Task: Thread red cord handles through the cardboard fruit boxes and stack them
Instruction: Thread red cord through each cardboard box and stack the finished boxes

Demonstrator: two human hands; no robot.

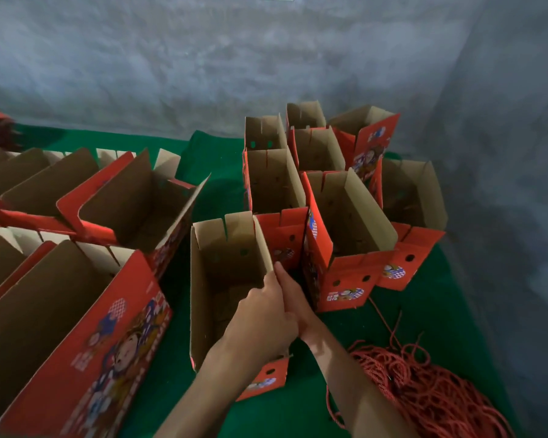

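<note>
So both hands are on the open box (231, 279) in the middle — left hand (263, 320) pinches its right wall, right hand (293, 298) presses flat outside it, probably steadying it for threading. Red cord (424, 384) sits piled beside it on the green surface (424, 311) — handy reach.

Both hands (282, 311) at open box (225, 279) right wall — red cord pile (424, 390) just right.

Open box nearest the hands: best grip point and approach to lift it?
Pinch the open box by its bare top rim, coming from above: it stands upright, mouth open. The right wall is crowded by the red box, so favour the left wall.
</note>
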